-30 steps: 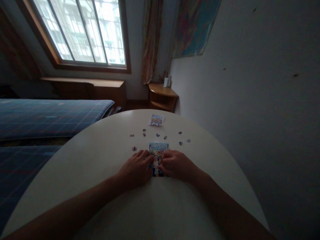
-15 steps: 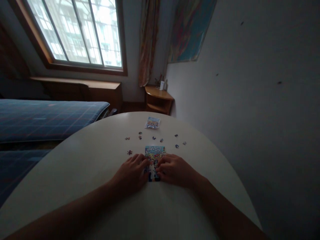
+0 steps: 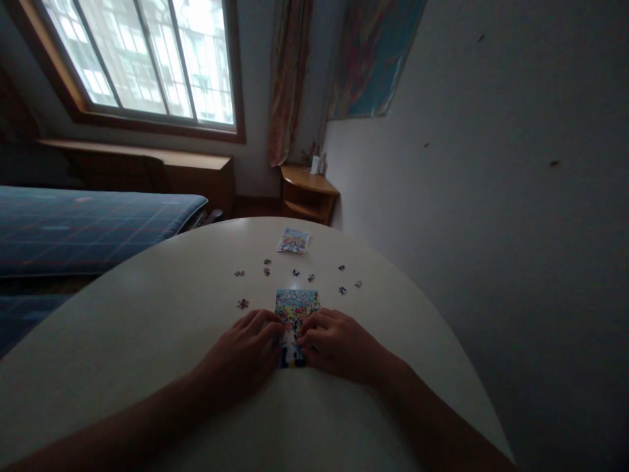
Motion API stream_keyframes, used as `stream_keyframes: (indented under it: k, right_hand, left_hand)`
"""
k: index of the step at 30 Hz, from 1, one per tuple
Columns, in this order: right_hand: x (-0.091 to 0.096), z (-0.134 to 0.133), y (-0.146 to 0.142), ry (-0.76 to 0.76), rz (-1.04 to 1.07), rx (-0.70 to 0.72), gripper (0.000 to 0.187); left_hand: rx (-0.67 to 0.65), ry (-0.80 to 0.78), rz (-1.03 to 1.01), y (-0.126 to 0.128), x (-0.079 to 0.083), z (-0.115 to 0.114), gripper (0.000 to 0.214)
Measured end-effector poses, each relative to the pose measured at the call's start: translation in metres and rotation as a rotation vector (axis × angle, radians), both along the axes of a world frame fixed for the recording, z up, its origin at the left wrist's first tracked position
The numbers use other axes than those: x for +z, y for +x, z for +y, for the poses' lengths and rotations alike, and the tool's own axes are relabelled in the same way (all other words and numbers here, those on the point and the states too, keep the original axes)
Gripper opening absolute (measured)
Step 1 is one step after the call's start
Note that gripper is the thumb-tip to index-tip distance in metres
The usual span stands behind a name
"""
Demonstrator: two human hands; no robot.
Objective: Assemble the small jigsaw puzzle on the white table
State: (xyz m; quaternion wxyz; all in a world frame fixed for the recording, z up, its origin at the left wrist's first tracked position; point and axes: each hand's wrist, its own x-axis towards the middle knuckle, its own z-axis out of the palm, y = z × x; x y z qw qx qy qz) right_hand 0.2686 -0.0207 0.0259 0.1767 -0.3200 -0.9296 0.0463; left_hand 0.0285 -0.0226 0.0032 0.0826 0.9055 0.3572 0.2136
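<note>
A small colourful jigsaw puzzle lies flat on the round white table, partly assembled. My left hand rests on its left edge, fingers curled and pressed down on the pieces. My right hand lies on the right edge, fingertips pressing the puzzle near the middle. The puzzle's lower half is largely hidden by my fingers. Several loose puzzle pieces are scattered just beyond it, one loose piece sitting to the left.
A small printed picture card lies at the table's far edge. A white wall stands close on the right. A bed with a blue checked cover is at left, a wooden corner shelf behind, under a window.
Both hands stay on the puzzle, almost still. The view has shifted, so puzzle and hands sit slightly lower and further left in the picture.
</note>
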Motion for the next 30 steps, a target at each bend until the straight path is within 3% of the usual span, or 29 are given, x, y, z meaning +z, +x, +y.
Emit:
stream_keyframes:
  k: [30]
  right_hand:
    - [0.0018,-0.0033,-0.0023,-0.009,-0.022,-0.022,0.007]
  left_hand:
    - [-0.005,0.022,-0.019,-0.004,-0.0034,0.0003,0.028]
